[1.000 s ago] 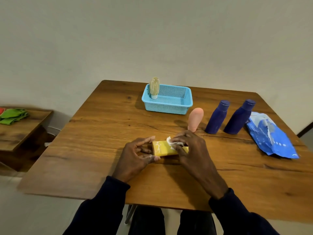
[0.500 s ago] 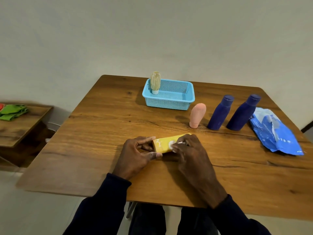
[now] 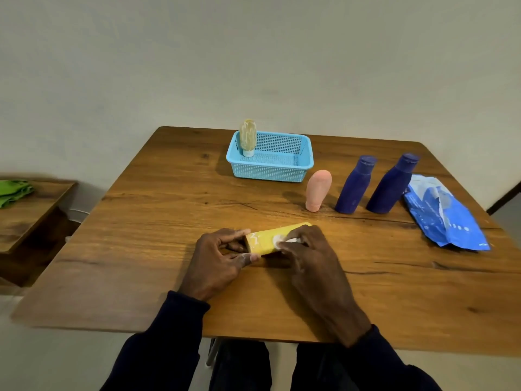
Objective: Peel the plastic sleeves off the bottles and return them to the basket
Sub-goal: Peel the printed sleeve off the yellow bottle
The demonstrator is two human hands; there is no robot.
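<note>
A yellow bottle [image 3: 265, 240] lies on its side on the wooden table [image 3: 141, 249], near the front middle. My left hand [image 3: 218, 261] grips its left end. My right hand [image 3: 307, 255] covers its right part and pinches a white scrap of sleeve against it. The light blue basket [image 3: 306, 162] stands at the back with a pale yellow bottle [image 3: 247, 136] upright in its left corner. A pink bottle [image 3: 318, 190] and two dark blue bottles [image 3: 354, 185] [image 3: 392, 184] stand to the right of the basket.
Crumpled blue plastic sleeves [image 3: 442, 218] lie at the table's right edge. A lower wooden side table [image 3: 25, 213] with a green cloth [image 3: 14, 190] stands to the left. A plain wall runs behind the table.
The white scrap stood up from the yellow bottle; now my right hand presses it down against the bottle. The bottle has tilted slightly, and my head has shifted.
</note>
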